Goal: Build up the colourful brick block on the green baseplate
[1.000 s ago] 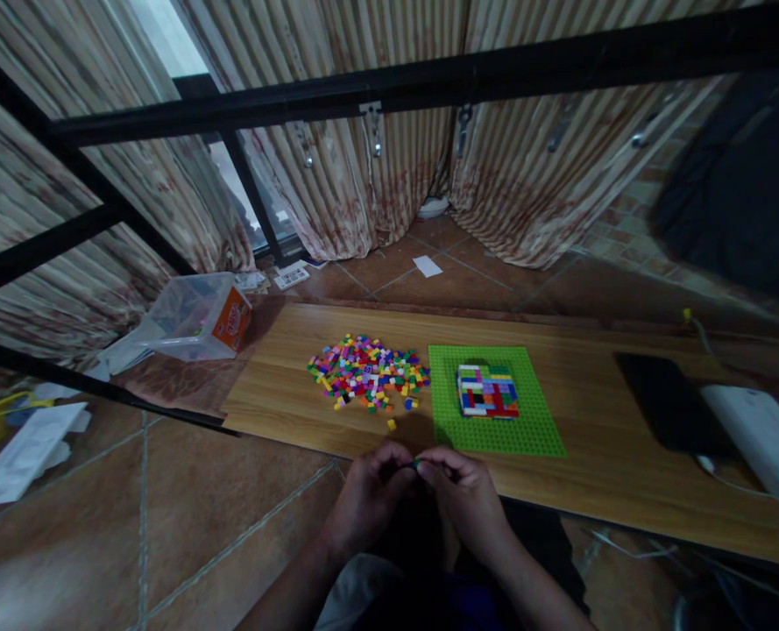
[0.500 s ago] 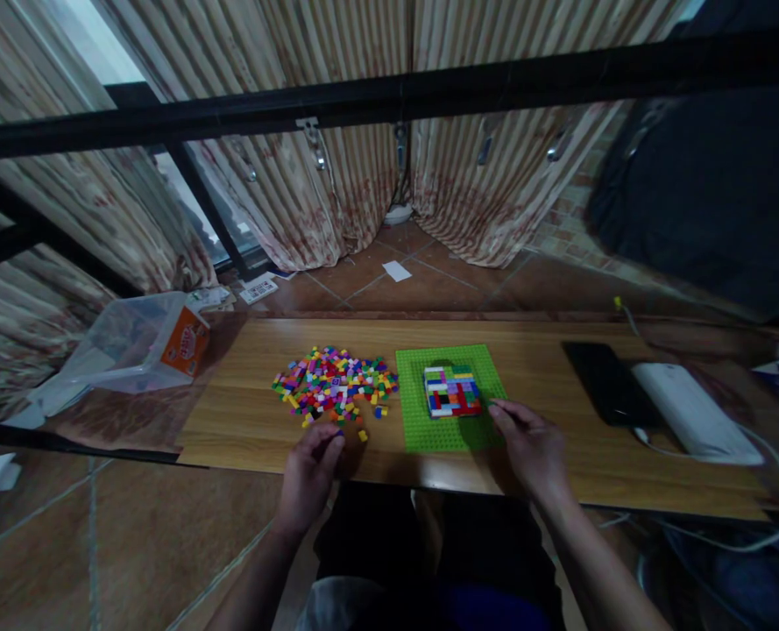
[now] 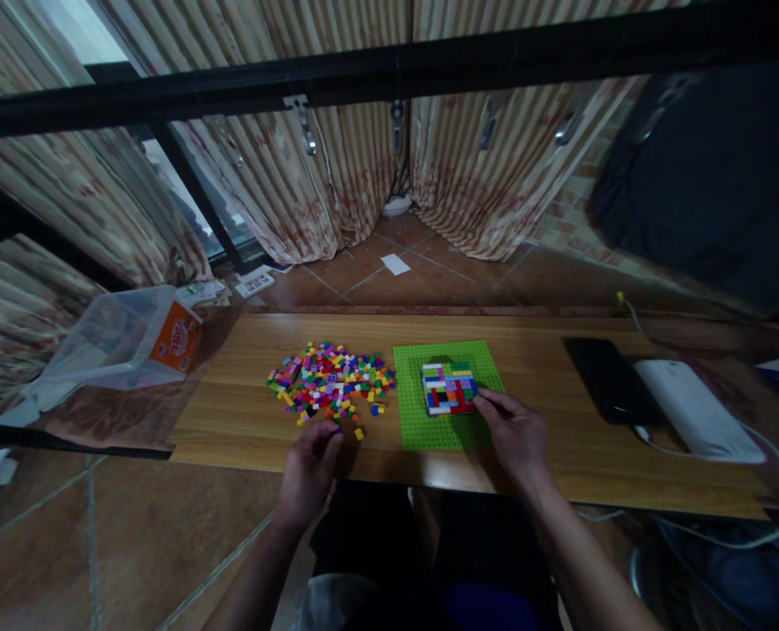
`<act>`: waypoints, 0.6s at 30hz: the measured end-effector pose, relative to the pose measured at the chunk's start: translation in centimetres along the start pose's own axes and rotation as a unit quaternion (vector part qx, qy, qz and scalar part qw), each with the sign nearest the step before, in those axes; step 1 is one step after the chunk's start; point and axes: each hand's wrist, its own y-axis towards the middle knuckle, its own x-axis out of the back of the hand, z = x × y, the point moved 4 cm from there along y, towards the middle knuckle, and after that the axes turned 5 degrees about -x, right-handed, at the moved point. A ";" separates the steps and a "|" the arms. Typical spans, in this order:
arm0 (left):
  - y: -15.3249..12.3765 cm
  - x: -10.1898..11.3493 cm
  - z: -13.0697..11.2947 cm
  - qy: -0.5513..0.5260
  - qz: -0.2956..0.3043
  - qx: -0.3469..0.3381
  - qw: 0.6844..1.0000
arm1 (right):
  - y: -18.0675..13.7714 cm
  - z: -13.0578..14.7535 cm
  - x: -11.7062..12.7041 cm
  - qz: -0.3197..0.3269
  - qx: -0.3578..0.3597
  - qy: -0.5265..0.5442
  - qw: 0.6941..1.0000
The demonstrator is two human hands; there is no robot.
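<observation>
Head view — right hand (image 3: 517,434) touches brick block (image 3: 449,388); left hand (image 3: 310,464) beside loose bricks (image 3: 329,386).

You have one view, worn on your head, looking forward and down over the near edge of the desk (image 3: 560,386), which runs across the middle of the frame. It sits close: your left hand (image 3: 310,464) and right hand (image 3: 517,434) enter from the bottom centre. The wide lens also takes in the floor (image 3: 428,280), curtains (image 3: 336,175) and a black bar (image 3: 389,74) along the top.
</observation>
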 end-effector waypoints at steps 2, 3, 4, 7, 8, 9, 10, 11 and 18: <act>0.0 0.0 0.0 0.006 -0.002 0.002 1.000 | 0.0 -0.1 -0.1 -0.001 0.000 -0.006 1.000; -0.1 0.0 0.0 0.008 -0.003 0.001 1.000 | 0.0 -0.1 -0.1 -0.001 0.003 -0.009 1.000; -0.1 0.0 0.0 0.009 -0.002 0.000 1.000 | 0.0 -0.1 -0.1 0.000 0.008 -0.011 1.000; -0.1 0.0 -0.2 0.014 -0.001 -0.003 1.000 | -0.2 0.1 0.0 0.001 0.021 -0.019 1.000; -0.1 0.0 -0.2 0.015 -0.002 -0.001 1.000 | -0.3 0.1 0.1 0.003 0.022 -0.023 0.999; -0.1 0.0 -0.3 0.015 -0.002 0.000 1.000 | -0.4 0.2 0.1 0.005 0.022 -0.026 0.999; -0.1 0.0 -0.3 0.014 -0.003 0.003 1.000 | -0.4 0.3 0.2 0.006 0.020 -0.028 0.999; -0.1 0.0 -0.3 0.011 -0.004 0.005 1.000 | -0.4 0.3 0.3 0.007 0.017 -0.029 0.999; -0.1 0.0 -0.1 0.012 -0.006 0.002 1.000 | 0.4 -0.2 0.1 0.003 -0.018 -0.009 1.000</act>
